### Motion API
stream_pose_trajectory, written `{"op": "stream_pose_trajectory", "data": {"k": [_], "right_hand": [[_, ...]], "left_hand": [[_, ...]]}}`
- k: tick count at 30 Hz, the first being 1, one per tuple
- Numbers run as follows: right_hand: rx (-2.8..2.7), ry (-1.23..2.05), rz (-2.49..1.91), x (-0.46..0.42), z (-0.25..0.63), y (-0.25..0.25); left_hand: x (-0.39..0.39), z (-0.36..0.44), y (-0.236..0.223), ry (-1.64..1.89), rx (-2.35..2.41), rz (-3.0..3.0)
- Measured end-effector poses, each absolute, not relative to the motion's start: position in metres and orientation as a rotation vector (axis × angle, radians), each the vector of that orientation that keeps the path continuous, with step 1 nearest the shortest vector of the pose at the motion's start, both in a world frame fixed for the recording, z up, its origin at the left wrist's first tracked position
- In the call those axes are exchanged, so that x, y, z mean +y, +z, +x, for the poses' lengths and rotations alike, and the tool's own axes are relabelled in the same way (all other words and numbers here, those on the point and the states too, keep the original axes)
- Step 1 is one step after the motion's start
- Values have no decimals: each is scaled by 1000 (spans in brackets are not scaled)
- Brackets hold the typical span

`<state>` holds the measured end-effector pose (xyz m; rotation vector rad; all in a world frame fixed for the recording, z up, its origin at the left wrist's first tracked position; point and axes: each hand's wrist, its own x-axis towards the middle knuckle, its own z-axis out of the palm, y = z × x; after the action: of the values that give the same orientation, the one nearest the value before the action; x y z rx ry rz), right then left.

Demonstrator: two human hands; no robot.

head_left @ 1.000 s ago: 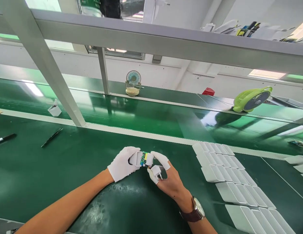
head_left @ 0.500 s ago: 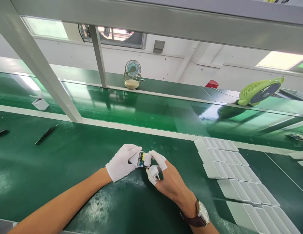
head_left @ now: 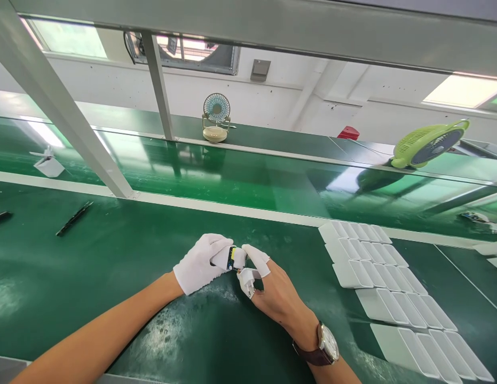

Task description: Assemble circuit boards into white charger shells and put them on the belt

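My left hand [head_left: 200, 264], in a white glove, is closed round a small white charger shell [head_left: 222, 258]. A green circuit board [head_left: 231, 258] sticks out of the shell's open end. My right hand [head_left: 272, 288], bare but with white finger cots, pinches that board end with thumb and forefinger. A white plug piece with metal pins [head_left: 248, 281] is tucked under the right fingers. Both hands meet low over the dark green bench mat [head_left: 112, 277]. A brown-strapped watch [head_left: 322, 346] sits on my right wrist.
Rows of white shells [head_left: 376, 272] lie on the mat to the right. Black tweezers [head_left: 74, 218] and a black pen [head_left: 0, 217] lie at the left. Behind runs a green conveyor belt [head_left: 232, 184] with a white part [head_left: 48, 165], two small fans [head_left: 216, 122] [head_left: 428, 144] and slanted grey frame posts [head_left: 64, 122].
The circuit board has gone deeper into the white shell as the hands pressed together. The view has tilted slightly; the hands stay in the same place.
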<state>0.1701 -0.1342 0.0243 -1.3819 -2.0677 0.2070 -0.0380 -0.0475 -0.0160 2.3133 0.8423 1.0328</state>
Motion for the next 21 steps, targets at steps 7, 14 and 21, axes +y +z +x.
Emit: {"op": "stream_pose_trajectory", "data": {"k": [7,14,21], "right_hand": [[-2080,236,-1367,-134,170,24],[-2090,196,-1337,-134,169,20],[-2095,215,-1320,-134,170,17]], "left_hand": [[-47,-40,-12,1000,845,2326],[-47,-39,-12,980,868,2321],[-47,-38,-13,986,874,2307]]}}
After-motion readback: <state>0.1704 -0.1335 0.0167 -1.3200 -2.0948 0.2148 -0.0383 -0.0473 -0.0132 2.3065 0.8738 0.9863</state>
